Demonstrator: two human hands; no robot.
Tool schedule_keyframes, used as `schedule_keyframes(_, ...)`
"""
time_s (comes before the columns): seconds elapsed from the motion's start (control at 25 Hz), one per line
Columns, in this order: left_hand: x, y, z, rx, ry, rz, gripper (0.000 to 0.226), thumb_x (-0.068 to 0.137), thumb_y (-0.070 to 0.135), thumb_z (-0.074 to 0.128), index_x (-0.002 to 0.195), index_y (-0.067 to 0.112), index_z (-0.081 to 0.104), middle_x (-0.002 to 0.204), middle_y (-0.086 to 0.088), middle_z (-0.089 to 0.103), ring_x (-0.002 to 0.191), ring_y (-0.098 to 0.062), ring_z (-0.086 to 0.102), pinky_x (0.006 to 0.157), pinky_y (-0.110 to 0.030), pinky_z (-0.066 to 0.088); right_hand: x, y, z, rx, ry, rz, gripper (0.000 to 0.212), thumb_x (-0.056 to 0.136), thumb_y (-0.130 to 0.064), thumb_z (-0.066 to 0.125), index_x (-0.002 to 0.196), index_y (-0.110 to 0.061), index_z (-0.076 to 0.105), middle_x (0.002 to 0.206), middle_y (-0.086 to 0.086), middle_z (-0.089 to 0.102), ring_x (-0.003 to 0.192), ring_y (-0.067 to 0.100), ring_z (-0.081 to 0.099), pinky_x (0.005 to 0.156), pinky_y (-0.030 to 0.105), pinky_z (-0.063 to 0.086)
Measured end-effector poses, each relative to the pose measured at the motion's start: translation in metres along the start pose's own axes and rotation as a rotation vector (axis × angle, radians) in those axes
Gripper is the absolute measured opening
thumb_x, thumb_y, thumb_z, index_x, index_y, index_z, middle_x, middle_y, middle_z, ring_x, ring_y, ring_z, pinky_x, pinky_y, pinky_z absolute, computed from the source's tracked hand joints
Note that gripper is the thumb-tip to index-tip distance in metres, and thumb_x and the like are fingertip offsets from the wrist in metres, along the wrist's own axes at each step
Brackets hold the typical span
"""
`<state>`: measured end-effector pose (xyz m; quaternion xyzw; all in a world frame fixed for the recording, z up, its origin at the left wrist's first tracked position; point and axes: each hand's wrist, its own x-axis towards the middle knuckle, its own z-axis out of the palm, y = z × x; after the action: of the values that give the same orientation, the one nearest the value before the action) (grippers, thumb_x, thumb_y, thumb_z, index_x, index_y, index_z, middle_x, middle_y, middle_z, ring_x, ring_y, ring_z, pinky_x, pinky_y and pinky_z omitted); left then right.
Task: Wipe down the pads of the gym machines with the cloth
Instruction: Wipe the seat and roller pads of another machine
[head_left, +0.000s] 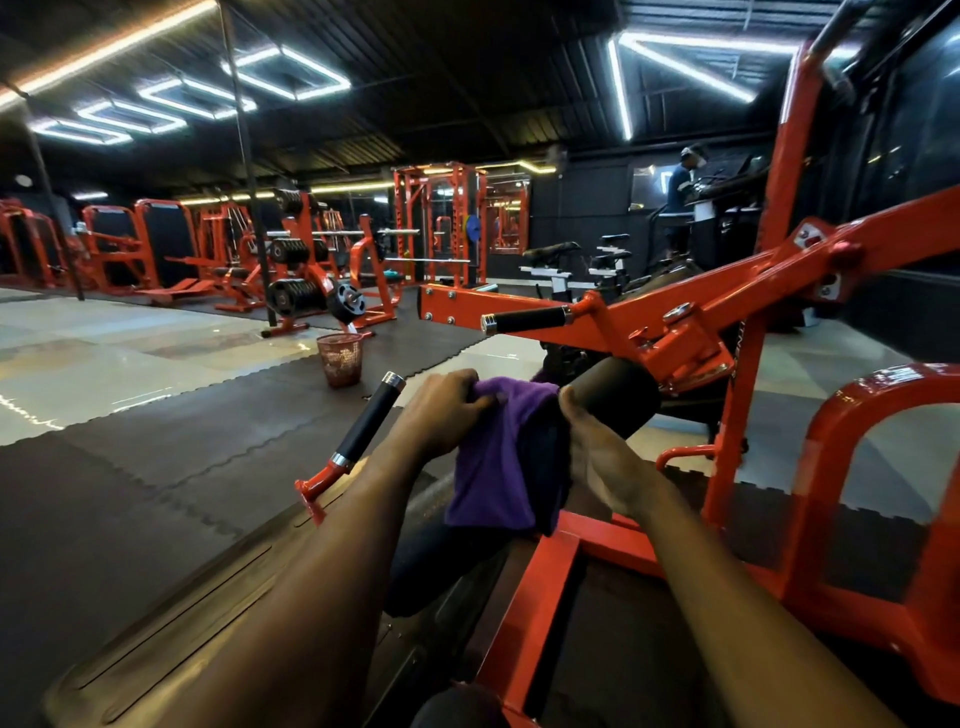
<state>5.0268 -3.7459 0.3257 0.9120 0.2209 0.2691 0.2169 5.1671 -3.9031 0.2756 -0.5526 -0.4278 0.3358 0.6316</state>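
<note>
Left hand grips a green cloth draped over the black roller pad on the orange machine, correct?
No: the cloth is purple, not green, as the head view shows. The left hand does grip it where it drapes over the black roller pad of the orange machine.

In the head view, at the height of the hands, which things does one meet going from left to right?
Black handle grip → left hand → purple cloth → right hand → red arched frame.
</note>
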Motion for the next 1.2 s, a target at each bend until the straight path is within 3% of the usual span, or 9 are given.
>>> schedule_keyframes(0.12,0.007,-0.007,-0.004,0.063,-0.02,-0.057,0.042,0.082,0.059,0.071,0.087,0.017,0.064,0.084,-0.005,0.068,0.076,-0.022,0.067,0.072,-0.05,0.06,0.014,0.002,-0.003,-0.378,0.15,-0.113,0.037,0.097,-0.033,0.066,0.132,-0.025,0.059,0.125,-0.004,0.066,0.118,0.016,0.061,0.095,0.034,0.053)
schedule_keyframes(0.24,0.006,-0.016,-0.007,0.08,-0.083,-0.092,0.058,0.071,0.068,0.076,0.083,0.011,0.068,0.079,-0.007,0.07,0.071,-0.021,0.069,0.067,-0.043,0.061,0.028,0.001,-0.006,-0.44,0.237,-0.064,0.025,0.102,-0.017,0.054,0.123,-0.018,0.067,0.116,0.003,0.07,0.108,0.019,0.064,0.09,0.033,0.052)
schedule_keyframes(0.4,0.002,-0.029,-0.01,-0.03,-0.116,0.019,0.036,0.082,0.039,0.079,0.095,0.014,0.056,0.094,-0.006,0.064,0.088,-0.027,0.062,0.076,-0.046,0.055,0.036,0.006,0.001,-0.513,0.244,-0.05,0.025,0.1,-0.018,0.055,0.12,-0.02,0.07,0.103,-0.001,0.07,0.096,0.015,0.063,0.071,0.023,0.044)
schedule_keyframes(0.48,-0.001,-0.034,-0.009,0.041,0.03,0.033,0.032,0.085,0.024,0.076,0.104,0.022,0.05,0.107,-0.004,0.06,0.098,-0.024,0.058,0.083,-0.045,0.055,0.033,0.001,0.008,-0.504,0.209,-0.09,0.022,0.098,-0.02,0.061,0.118,-0.02,0.07,0.093,-0.005,0.069,0.082,0.009,0.061,0.063,0.016,0.043)
schedule_keyframes(0.6,-0.009,-0.026,-0.002,0.045,0.297,0.079,0.02,0.093,0.032,0.065,0.107,0.025,0.053,0.104,0.0,0.058,0.096,-0.018,0.054,0.079,-0.035,0.049,0.034,-0.014,0.02,-0.369,0.2,-0.136,0.018,0.098,-0.026,0.063,0.109,-0.014,0.07,0.093,0.003,0.074,0.085,0.017,0.07,0.069,0.024,0.054)
schedule_keyframes(0.76,-0.014,0.009,0.0,-0.316,-0.035,0.139,0.031,0.107,0.039,0.041,0.112,0.017,0.061,0.099,-0.001,0.066,0.09,-0.019,0.061,0.065,-0.024,0.047,0.031,-0.034,0.021,-0.157,0.071,-0.105,0.019,0.099,-0.026,0.053,0.1,-0.011,0.065,0.091,0.008,0.067,0.078,0.019,0.067,0.069,0.03,0.056)
schedule_keyframes(0.88,-0.007,0.017,0.002,-0.292,-0.038,0.161,0.023,0.106,0.027,0.046,0.121,0.015,0.059,0.114,-0.002,0.065,0.102,-0.017,0.06,0.075,-0.022,0.045,0.024,-0.042,0.01,-0.088,0.141,-0.1,0.027,0.103,-0.017,0.041,0.103,-0.007,0.066,0.087,0.008,0.068,0.073,0.017,0.068,0.071,0.034,0.059)
schedule_keyframes(1.0,0.0,0.019,0.0,-0.273,-0.021,0.166,0.021,0.106,0.017,0.044,0.119,0.013,0.059,0.11,0.0,0.062,0.093,-0.009,0.058,0.066,-0.01,0.042,0.019,-0.042,0.003,-0.129,0.172,-0.106,0.035,0.102,-0.036,0.055,0.109,-0.004,0.068,0.088,0.007,0.073,0.079,0.019,0.071,0.078,0.037,0.061)
schedule_keyframes(1.2,0.008,0.026,-0.007,-0.32,-0.016,0.179,0.018,0.104,0.015,0.047,0.112,0.013,0.062,0.101,-0.008,0.068,0.088,-0.022,0.066,0.074,-0.037,0.056,0.024,-0.04,0.014,-0.248,0.387,-0.167,0.028,0.084,-0.028,0.081,0.103,-0.011,0.067,0.091,0.001,0.076,0.082,0.012,0.073,0.067,0.024,0.058)
